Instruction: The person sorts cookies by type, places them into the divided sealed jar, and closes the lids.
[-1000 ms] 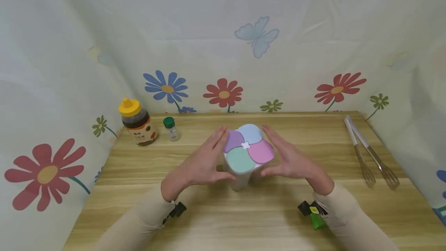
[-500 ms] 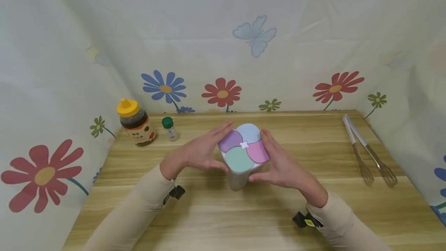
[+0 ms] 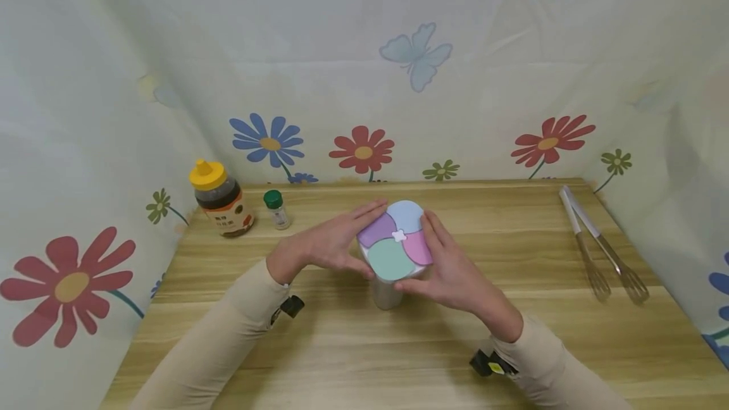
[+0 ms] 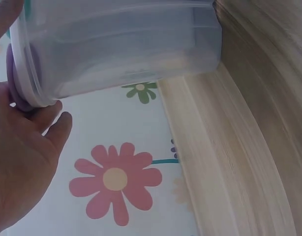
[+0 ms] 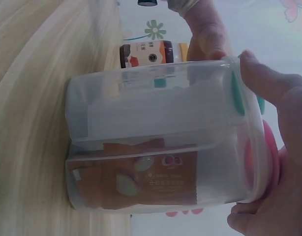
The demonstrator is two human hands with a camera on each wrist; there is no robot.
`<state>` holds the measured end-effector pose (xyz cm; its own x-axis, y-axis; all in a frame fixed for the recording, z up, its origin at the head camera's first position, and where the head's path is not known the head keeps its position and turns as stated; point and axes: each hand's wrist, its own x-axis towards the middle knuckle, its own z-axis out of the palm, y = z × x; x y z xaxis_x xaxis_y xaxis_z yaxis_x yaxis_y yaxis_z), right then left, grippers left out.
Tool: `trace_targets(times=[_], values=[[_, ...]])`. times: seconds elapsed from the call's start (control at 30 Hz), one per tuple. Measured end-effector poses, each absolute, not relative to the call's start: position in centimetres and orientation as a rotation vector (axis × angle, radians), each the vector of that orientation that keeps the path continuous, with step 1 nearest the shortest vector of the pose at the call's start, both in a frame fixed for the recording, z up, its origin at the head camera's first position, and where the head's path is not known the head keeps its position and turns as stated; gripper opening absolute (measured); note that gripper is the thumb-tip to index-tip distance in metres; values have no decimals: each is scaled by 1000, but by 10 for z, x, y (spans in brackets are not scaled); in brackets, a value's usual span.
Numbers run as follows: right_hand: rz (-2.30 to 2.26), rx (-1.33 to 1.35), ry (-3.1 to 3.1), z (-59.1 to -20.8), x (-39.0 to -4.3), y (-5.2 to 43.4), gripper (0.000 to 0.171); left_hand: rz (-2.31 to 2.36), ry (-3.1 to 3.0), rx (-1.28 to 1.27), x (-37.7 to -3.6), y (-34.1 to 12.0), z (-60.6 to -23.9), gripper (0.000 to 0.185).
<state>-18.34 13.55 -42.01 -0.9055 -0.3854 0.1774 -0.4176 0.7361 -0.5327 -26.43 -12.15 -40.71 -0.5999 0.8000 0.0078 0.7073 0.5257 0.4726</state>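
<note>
One clear container (image 3: 393,252) with four coloured lid flaps stands mid-table (image 3: 512,334), gripped at its rim by the left hand (image 3: 324,245) and right hand (image 3: 450,271), fingers curled round. Far left: one honey bottle (image 3: 219,200), one small jar (image 3: 276,209). Right: two whisks (image 3: 604,252).

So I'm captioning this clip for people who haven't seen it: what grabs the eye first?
The clear container with a four-coloured petal lid stands mid-table, the left hand and right hand gripping its lid rim from either side. At the back left stand a yellow-capped honey bottle and a small green-capped jar; a whisk lies far right.
</note>
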Motion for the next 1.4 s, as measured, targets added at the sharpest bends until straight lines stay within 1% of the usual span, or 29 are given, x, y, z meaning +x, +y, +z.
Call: trace_targets(times=[0.13, 0.47, 0.67, 0.97, 1.23, 1.4], values=[[917, 686, -2847, -422, -187, 137, 126, 663, 2566, 1261, -263, -121, -409, 119], [907, 815, -2866, -420, -201, 148, 126, 692, 2649, 1257, -250, -118, -412, 119], [901, 933, -2826, -423, -211, 154, 122, 666, 2727, 1211, -242, -116, -414, 117], [888, 1112, -2760, -423, -224, 163, 121, 709, 2826, 1118, -229, -111, -417, 118], [877, 1216, -2744, -423, -233, 166, 120, 706, 2882, 1049, -219, -109, -417, 119], [887, 1233, -2746, -423, -235, 168, 120, 670, 2922, 1011, -216, -106, -418, 119]])
